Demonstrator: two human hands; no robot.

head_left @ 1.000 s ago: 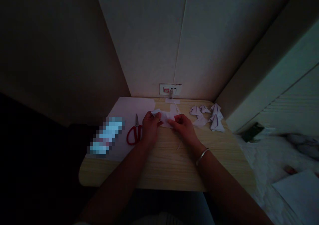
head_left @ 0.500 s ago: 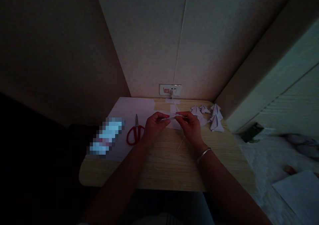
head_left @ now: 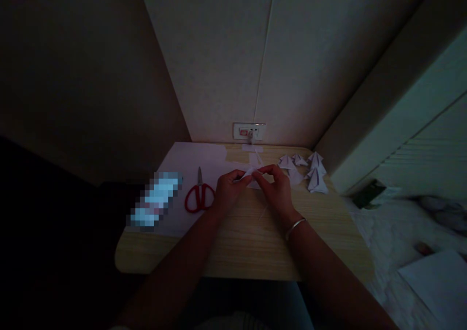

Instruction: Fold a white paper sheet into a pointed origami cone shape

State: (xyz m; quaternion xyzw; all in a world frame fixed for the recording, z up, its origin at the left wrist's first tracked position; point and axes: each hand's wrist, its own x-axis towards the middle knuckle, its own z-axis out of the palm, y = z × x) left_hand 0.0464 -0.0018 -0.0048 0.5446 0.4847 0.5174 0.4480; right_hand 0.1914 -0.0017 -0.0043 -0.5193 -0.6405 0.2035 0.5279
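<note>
Between my hands is a small folded piece of white paper (head_left: 248, 173), pinched from both sides above the table. My left hand (head_left: 229, 189) grips its left end with thumb and fingers. The fingers of my right hand (head_left: 276, 186) close on its right end, and a bracelet circles that wrist. Red-handled scissors (head_left: 199, 197) lie just left of my left hand, on a large white sheet (head_left: 175, 167). Several folded white paper pieces (head_left: 316, 180) stand at the right back of the table. Narrow paper strips lie behind and under my hands.
The wooden table (head_left: 251, 252) meets a wall with a socket (head_left: 249, 132). A phone with a blurred screen (head_left: 156, 199) rests at the left. Right of the table are a dark green packet (head_left: 370, 194) and a white sheet (head_left: 436, 284) on a pale surface.
Both hands have drawn slightly closer together and lower, and the right forearm has shifted a little left. The paper between the fingers now sits at a different angle, with more of its face showing.
</note>
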